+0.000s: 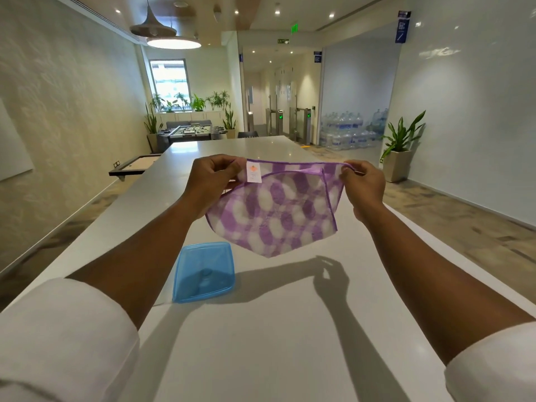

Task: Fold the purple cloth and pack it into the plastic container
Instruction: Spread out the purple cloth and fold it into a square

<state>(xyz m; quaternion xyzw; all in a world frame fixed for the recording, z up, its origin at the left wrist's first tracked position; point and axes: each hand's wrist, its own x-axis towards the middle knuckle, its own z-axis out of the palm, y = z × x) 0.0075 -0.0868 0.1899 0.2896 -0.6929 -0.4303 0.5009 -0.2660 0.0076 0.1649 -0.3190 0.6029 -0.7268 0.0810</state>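
Note:
The purple and white checked cloth point(275, 216) hangs in the air above the table, stretched between both hands, with a small white label near its top left corner. My left hand point(211, 178) pinches the top left corner. My right hand point(362, 184) pinches the top right corner, where a folded layer shows. The blue plastic container point(203, 272) sits on the white table, below and to the left of the cloth, with nothing visible inside it.
The long white table point(290, 329) runs away from me toward the far end of the room. A potted plant point(401, 152) stands on the floor to the right. A dark tray-like ledge point(135, 166) juts out at the table's left side.

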